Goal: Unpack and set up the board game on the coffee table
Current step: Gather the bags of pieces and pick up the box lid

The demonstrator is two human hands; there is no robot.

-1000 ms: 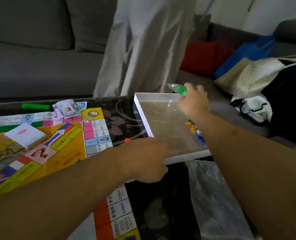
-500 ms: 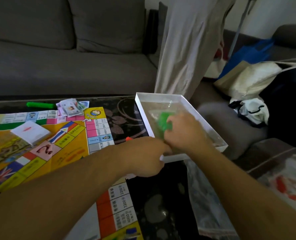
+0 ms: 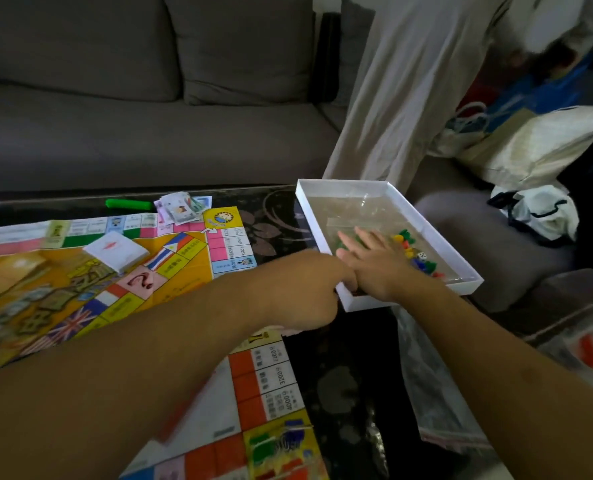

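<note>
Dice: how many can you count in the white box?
1. A white die lies among the coloured pieces beside the right hand; that hand may hide more.

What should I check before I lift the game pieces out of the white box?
1. White box fully on the table: not ok, its right corner overhangs.
2. Left hand at the box's near corner: ok.
3. Right hand inside the box, fingers spread: ok.
4. Coloured pieces within reach: ok, beside the right hand.
5. Board laid out: ok.
6. Green bag gripped: cannot tell.
</note>
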